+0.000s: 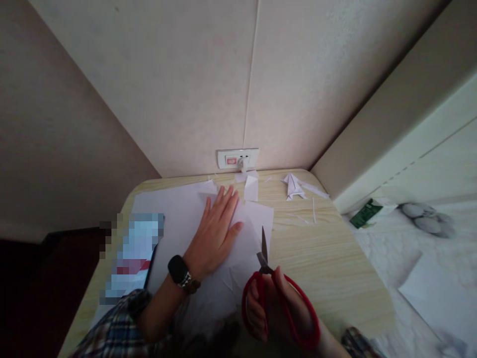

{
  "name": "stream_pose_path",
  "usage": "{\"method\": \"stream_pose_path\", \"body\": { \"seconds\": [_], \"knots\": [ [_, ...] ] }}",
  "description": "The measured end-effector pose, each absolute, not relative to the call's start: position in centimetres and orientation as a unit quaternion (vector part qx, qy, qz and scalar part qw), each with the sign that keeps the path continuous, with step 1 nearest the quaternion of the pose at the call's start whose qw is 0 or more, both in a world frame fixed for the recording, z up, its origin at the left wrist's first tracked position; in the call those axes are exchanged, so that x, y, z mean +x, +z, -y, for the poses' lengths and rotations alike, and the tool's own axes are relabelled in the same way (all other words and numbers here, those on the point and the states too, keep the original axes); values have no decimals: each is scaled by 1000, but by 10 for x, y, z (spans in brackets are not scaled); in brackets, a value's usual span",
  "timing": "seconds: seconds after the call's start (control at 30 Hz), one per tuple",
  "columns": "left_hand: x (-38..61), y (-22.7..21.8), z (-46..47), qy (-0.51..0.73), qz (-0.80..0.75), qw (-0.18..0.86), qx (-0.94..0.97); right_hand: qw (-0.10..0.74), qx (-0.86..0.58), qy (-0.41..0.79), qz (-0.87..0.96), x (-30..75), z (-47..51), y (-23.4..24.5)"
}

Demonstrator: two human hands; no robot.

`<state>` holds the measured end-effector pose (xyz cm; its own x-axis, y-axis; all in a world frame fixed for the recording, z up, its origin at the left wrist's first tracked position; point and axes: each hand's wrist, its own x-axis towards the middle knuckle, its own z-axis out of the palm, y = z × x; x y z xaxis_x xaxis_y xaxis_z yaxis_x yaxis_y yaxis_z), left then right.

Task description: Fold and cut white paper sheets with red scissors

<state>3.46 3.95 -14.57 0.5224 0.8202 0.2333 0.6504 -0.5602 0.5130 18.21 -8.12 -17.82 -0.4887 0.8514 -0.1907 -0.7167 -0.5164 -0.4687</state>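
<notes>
My left hand [214, 231], with a watch [178, 270] on its wrist, lies flat with fingers stretched out on white paper sheets [171, 214]. My right hand [290, 303] grips a pair of red-handled scissors [265, 266], its fingers through the loops. The scissor blades are parted and point away from me, over the right edge of the paper. A small folded white paper piece [293, 187] sits on the table at the back right. Between my left hand and the wall lies a small paper piece [251, 189].
A phone [134, 253] with a blurred screen lies at the left of the wooden table [328, 258]. Thin paper strips [313, 210] are scattered at the back. A wall socket [237, 158] holds a plug. Right of the table, a green-and-white box [367, 214] rests on a white quilted surface.
</notes>
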Motion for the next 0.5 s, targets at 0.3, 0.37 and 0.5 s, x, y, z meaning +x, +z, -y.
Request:
{"method": "stream_pose_path", "body": {
  "seconds": [0.3,0.37,0.5],
  "knots": [
    [37,-171,-34,133,-400,219,880,439,-255,859,69,207,110,-168],
    [38,-174,-32,105,-400,207,887,428,-237,871,52,209,110,-168],
    [38,-179,-28,51,-395,165,902,419,-195,886,43,210,106,-177]
  ]
}}
